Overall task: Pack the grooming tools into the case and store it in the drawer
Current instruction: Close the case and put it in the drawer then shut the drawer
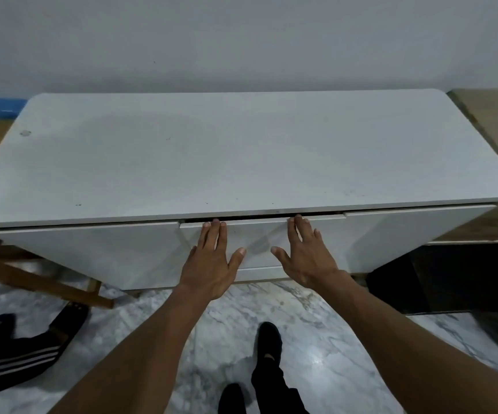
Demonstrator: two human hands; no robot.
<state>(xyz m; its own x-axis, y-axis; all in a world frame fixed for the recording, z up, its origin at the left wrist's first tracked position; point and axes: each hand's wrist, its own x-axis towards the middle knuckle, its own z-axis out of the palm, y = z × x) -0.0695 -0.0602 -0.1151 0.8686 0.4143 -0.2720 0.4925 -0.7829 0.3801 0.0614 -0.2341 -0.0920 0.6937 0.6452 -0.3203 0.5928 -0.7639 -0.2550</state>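
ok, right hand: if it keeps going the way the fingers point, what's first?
The right hand lies flat on the drawer front, fingertips at its top edge. Straight on it would probably meet the white cabinet top's overhanging lip.

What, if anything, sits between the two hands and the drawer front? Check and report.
Nothing visible does. The left hand and right hand lie flat and open against the drawer front, fingertips at its top edge. The case is not in view.
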